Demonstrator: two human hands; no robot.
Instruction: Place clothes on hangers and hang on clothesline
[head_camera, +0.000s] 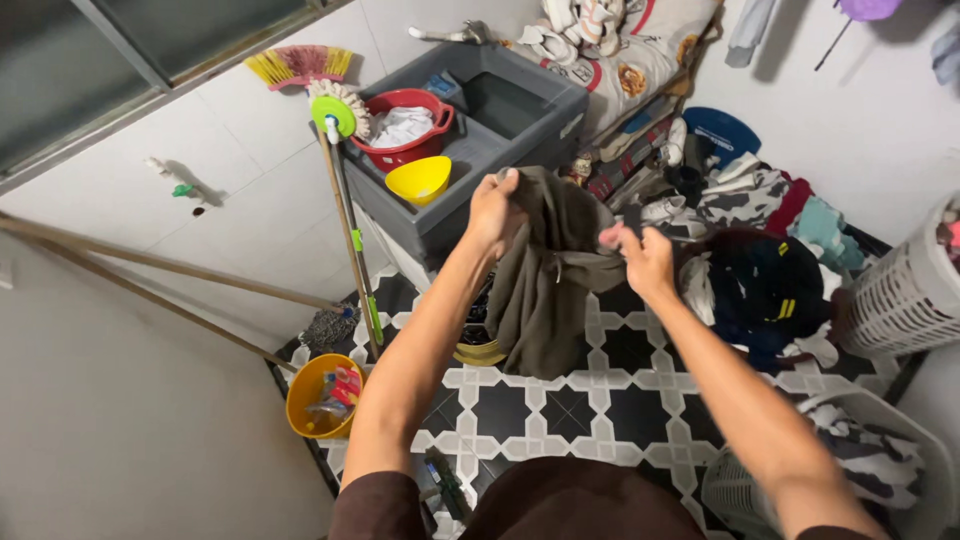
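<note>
Olive-grey garment (545, 285): held up at frame centre above the black-and-white tiled floor (575, 410), left hand (495, 212) fisted on its upper edge at 11 o'clock, right hand (645, 258) pinching the cloth at 1 o'clock, both grips closed on the fabric. Surroundings: grey utility sink (520, 125) at 12 o'clock with red basin (405, 125) and yellow bowl (418, 178); clothes pile (760, 270) at 3 o'clock; orange bucket (318, 395) at 8 o'clock.
</note>
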